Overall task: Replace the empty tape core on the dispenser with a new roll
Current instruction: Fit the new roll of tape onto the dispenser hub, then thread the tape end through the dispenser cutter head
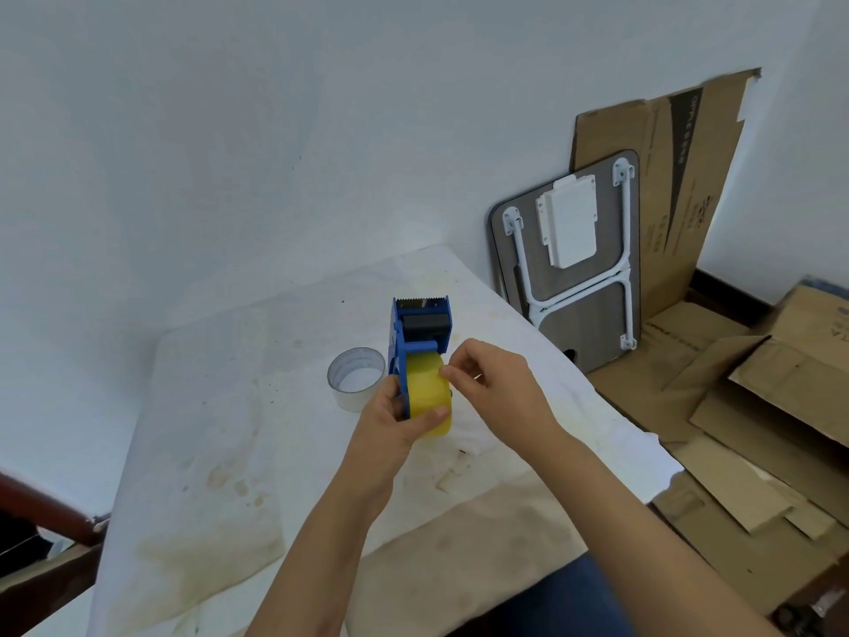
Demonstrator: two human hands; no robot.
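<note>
A blue tape dispenser [416, 331] with a serrated blade at its far end is held above the table. A yellow tape roll [429, 390] sits on its hub. My left hand [395, 422] grips the dispenser and the roll from below, thumb pressed on the roll's face. My right hand [494, 383] pinches at the roll's upper right edge with thumb and forefinger. An empty grey tape core [356, 377] stands on the table just left of the dispenser.
The table is covered by a stained white cloth [229, 429] against a white wall. To the right, on the floor, a folded lap table [579, 264] leans on the wall among flattened cardboard boxes [735, 406].
</note>
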